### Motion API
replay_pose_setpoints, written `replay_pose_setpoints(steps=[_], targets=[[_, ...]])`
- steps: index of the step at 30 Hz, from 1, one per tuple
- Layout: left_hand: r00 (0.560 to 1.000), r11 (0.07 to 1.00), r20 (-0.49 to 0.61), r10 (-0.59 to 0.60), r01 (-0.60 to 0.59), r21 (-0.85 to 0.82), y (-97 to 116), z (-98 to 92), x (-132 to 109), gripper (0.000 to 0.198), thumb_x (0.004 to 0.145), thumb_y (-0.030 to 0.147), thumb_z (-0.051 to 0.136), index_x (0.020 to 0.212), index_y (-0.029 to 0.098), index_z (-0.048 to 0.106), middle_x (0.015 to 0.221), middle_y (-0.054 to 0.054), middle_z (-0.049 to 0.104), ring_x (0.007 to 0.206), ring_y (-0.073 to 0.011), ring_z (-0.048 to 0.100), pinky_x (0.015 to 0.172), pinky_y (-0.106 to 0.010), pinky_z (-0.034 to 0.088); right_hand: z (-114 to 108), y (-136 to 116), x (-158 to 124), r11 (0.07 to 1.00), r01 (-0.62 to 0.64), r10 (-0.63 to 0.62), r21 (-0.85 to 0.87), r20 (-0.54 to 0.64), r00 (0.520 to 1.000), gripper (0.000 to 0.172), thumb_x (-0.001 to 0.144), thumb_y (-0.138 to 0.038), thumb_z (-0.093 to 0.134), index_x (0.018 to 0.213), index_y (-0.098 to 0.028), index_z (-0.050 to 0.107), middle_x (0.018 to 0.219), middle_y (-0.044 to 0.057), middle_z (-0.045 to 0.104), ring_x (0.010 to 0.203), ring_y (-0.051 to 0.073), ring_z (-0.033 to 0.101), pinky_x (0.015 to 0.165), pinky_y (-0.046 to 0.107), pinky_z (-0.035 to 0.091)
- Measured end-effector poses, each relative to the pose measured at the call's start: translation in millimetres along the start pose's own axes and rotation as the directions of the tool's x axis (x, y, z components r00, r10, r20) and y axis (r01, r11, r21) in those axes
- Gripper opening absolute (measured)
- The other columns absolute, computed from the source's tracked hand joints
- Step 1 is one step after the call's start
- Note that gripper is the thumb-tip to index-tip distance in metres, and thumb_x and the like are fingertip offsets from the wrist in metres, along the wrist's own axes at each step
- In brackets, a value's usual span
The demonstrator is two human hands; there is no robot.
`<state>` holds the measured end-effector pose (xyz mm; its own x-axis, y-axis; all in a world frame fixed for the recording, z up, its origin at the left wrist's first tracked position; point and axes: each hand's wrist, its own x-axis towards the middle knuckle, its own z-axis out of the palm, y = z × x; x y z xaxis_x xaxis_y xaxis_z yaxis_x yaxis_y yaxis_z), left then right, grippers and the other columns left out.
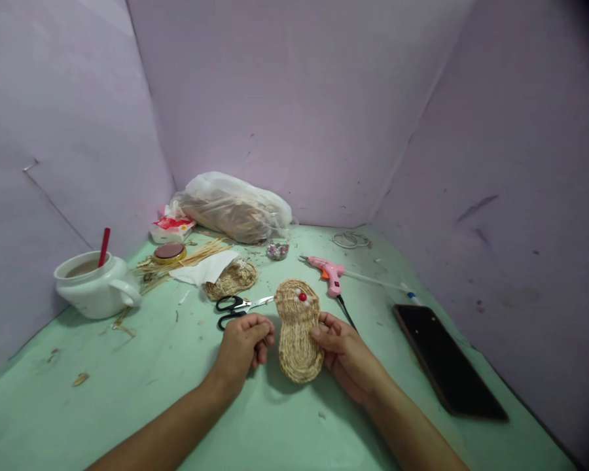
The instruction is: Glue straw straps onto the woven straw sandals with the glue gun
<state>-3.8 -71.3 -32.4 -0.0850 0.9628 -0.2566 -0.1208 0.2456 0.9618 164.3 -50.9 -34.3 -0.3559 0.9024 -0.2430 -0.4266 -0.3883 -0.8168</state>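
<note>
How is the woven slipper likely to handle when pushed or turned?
The slipper is probably fairly stiff: held at one edge by the right hand, it shows no obvious sag. It looks light, being coiled and straw-like. Its flat shape suggests sliding rather than rolling.

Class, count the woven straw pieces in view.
2: one woven piece in the right hand, another woven piece beyond the scissors, partly under a white sheet; others may be hidden.

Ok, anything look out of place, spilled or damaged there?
Minor mess: a brown flake, seemingly stray debris, lies loose on the green table at front left, and dark smudges mark the right wall. The woven piece in the right hand shows no obvious damage. No spill is visible.
</note>
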Motion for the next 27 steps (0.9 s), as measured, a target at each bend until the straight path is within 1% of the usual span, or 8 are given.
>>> replay_pose_setpoints(steps=[4,7,10,15,17,21,25,27], targets=[[0.999,1.0,-0.028,-0.026,0.025,-0.013,5.1,-5.3,3.2,0.021,0.063,0.033,0.047,0.053,0.02,0.034,0.04,0.011,0.025,0.03,-0.0018,0.017,0.033,-0.017,0.009,-1.0,-0.5,0.3,1.0,-0.006,0.006,0.012,-0.036,0.999,0.028,0.06,-0.018,0.075,0.081,-0.016,0.057,0.065,-0.001,0.063,0.063,0.015,0.062,0.066,0.028,0.047],[0.999,0.999,-0.034,-0.032,0.032,0.014,7.7,-6.4,3.0,0.025,0.064,0.031,0.044,0.051,0.021,0.024,0.042,0.011,0.018,0.032,-0.0025,0.013,0.034,-0.018,0.007,-1.0,-1.5,0.0,1.0,-0.004,0.005,0.017,-0.047,0.999,0.026,0.061,-0.018,0.074,0.08,-0.016,0.057,0.066,0.0,0.064,0.065,0.015,0.062,0.066,0.028,0.047],[0.999,0.998,-0.054,-0.004,0.008,0.065,6.3,-7.7,3.2,0.028,0.065,0.029,0.044,0.05,0.021,0.021,0.042,0.01,0.016,0.033,-0.0034,0.013,0.035,-0.018,0.006,-1.5,-1.7,0.1,1.0,-0.01,0.011,0.023,-0.05,0.999,0.026,0.062,-0.018,0.073,0.082,-0.016,0.057,0.068,0.002,0.066,0.067,0.017,0.063,0.066,0.029,0.047],[0.998,0.988,-0.057,0.022,-0.013,0.154,2.2,-8.3,4.7,0.034,0.068,0.031,0.05,0.045,0.021,0.027,0.037,0.009,0.021,0.033,-0.0041,0.016,0.036,-0.02,0.01,-3.9,-1.0,0.3,0.999,-0.009,0.011,0.032,-0.054,0.998,0.027,0.062,-0.018,0.072,0.084,-0.017,0.056,0.068,0.0,0.065,0.068,0.016,0.063,0.068,0.029,0.046],[0.999,0.985,-0.036,0.028,-0.021,0.169,2.0,-5.5,4.1,0.033,0.069,0.034,0.051,0.045,0.02,0.032,0.037,0.009,0.026,0.032,-0.004,0.021,0.035,-0.019,0.012,-4.8,-1.1,0.0,1.0,-0.005,0.006,0.026,-0.053,0.999,0.028,0.062,-0.018,0.072,0.085,-0.017,0.056,0.068,0.0,0.065,0.067,0.016,0.063,0.068,0.029,0.047],[0.999,0.986,0.027,0.047,-0.051,0.162,1.0,1.2,2.1,0.021,0.066,0.037,0.058,0.064,0.017,0.051,0.042,0.009,0.04,0.033,-0.0041,0.03,0.035,-0.017,0.019,-5.4,-1.8,-0.2,1.0,0.007,-0.007,-0.003,-0.059,0.998,0.028,0.062,-0.02,0.072,0.086,-0.017,0.056,0.07,0.001,0.066,0.069,0.016,0.063,0.068,0.029,0.047],[0.995,0.995,0.095,0.031,-0.039,0.087,-2.4,2.3,2.9,0.026,0.069,0.04,0.058,0.069,0.015,0.053,0.053,0.006,0.051,0.034,-0.0028,0.036,0.033,-0.016,0.023,-3.0,-3.1,0.5,0.998,-0.014,0.011,-0.06,-0.05,0.999,0.026,0.065,-0.021,0.067,0.088,-0.016,0.057,0.077,0.004,0.067,0.074,0.018,0.064,0.069,0.03,0.048],[0.994,0.999,0.111,0.015,-0.02,0.049,-3.8,2.0,3.5,0.026,0.068,0.038,0.057,0.08,0.015,0.055,0.058,0.005,0.054,0.036,-0.0045,0.041,0.033,-0.016,0.026,-0.4,-3.5,0.8,0.993,-0.037,0.034,-0.109,-0.029,0.999,0.025,0.068,-0.024,0.062,0.091,-0.014,0.058,0.081,0.007,0.068,0.075,0.019,0.064,0.07,0.031,0.049]])
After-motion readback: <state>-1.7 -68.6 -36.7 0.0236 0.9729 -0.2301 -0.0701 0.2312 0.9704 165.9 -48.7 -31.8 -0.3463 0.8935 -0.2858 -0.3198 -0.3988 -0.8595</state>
